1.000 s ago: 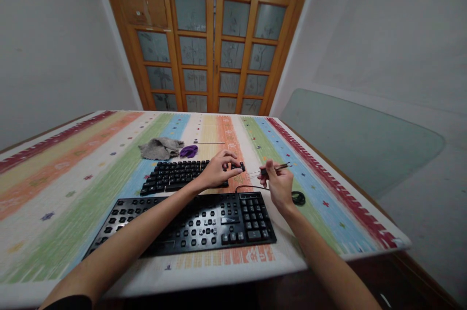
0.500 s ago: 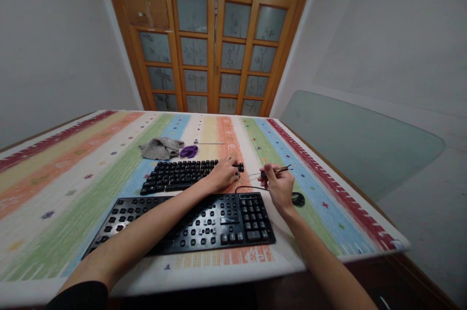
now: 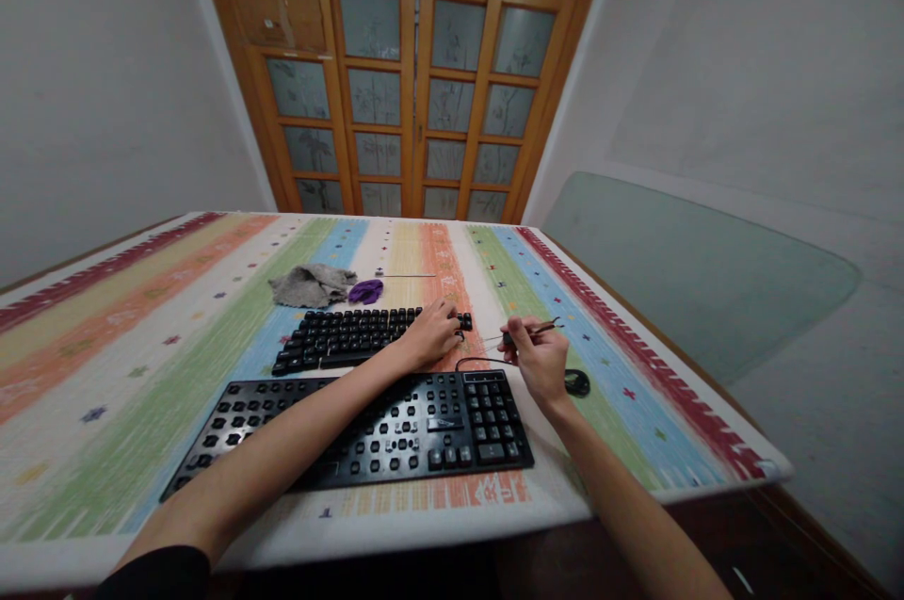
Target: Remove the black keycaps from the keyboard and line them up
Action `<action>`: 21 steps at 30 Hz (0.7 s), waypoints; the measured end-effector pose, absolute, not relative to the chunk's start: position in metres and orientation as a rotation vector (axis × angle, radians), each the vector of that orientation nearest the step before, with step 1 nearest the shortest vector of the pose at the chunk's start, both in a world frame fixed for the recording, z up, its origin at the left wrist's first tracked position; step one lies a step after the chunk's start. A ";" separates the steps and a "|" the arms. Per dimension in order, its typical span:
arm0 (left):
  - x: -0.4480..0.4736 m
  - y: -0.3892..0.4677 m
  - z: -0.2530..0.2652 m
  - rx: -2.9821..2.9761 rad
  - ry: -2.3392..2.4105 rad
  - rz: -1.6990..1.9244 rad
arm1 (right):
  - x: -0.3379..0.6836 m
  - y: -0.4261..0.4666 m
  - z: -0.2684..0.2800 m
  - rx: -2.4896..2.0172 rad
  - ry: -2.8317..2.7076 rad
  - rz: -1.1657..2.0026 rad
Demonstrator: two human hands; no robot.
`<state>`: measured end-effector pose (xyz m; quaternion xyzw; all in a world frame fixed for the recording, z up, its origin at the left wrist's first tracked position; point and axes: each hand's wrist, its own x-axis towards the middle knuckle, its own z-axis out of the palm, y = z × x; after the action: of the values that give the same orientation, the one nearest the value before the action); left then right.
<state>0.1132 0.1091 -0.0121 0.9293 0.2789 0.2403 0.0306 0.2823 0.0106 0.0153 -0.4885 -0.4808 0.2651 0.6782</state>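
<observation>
My left hand reaches across the keyboard to the right end of the loose black keycaps, which lie in rows on the cloth. Its fingers are pinched at a small dark keycap, partly hidden by them. To the right, my right hand is closed around the dark handle of a wire keycap puller; its thin wires point left towards my left hand. Below both hands lies the black keyboard, most of its switches bare, with caps still on the number pad. My left forearm covers part of it.
A grey cloth and a purple bundle lie behind the keycaps, near a thin rod. A coiled black cable sits right of my right hand. The striped tablecloth covers the table.
Both hands stay almost in place. My right hand and the puller have shifted very slightly left; the keyboard and the keycap rows look the same.
</observation>
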 end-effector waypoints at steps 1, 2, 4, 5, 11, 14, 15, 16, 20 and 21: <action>0.112 0.108 -0.012 2.853 0.852 0.759 | 0.283 0.011 0.014 -1.097 -1.103 0.588; 0.109 0.107 -0.011 2.844 0.849 0.775 | 0.284 0.011 0.013 -1.096 -1.131 0.585; 0.103 0.104 -0.009 2.833 0.846 0.797 | 0.285 0.008 0.011 -1.101 -1.211 0.591; 0.098 0.101 -0.008 2.826 0.842 0.807 | 0.285 0.006 0.009 -1.107 -1.261 0.598; 0.060 0.061 0.001 2.750 0.727 0.741 | 0.272 -0.027 0.000 -1.063 -1.577 0.757; 0.041 0.031 0.004 2.707 0.692 0.670 | 0.261 -0.043 -0.003 -0.979 -1.790 0.710; 0.035 0.021 0.004 2.690 0.694 0.662 | 0.257 -0.047 -0.003 -0.965 -1.837 0.659; 0.030 0.012 0.004 2.676 0.692 0.650 | 0.254 -0.050 -0.003 -0.957 -1.874 0.612; 0.015 -0.016 0.001 2.629 0.663 0.609 | 0.243 -0.055 -0.004 -0.937 -1.948 0.482; 0.013 -0.021 0.000 2.625 0.667 0.607 | 0.241 -0.055 -0.005 -0.935 -1.957 0.451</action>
<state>0.0127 -0.0205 -0.0001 0.9299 0.2363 0.2152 0.1822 0.2415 -0.0552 -0.0054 -0.3777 -0.7903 0.1820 0.4467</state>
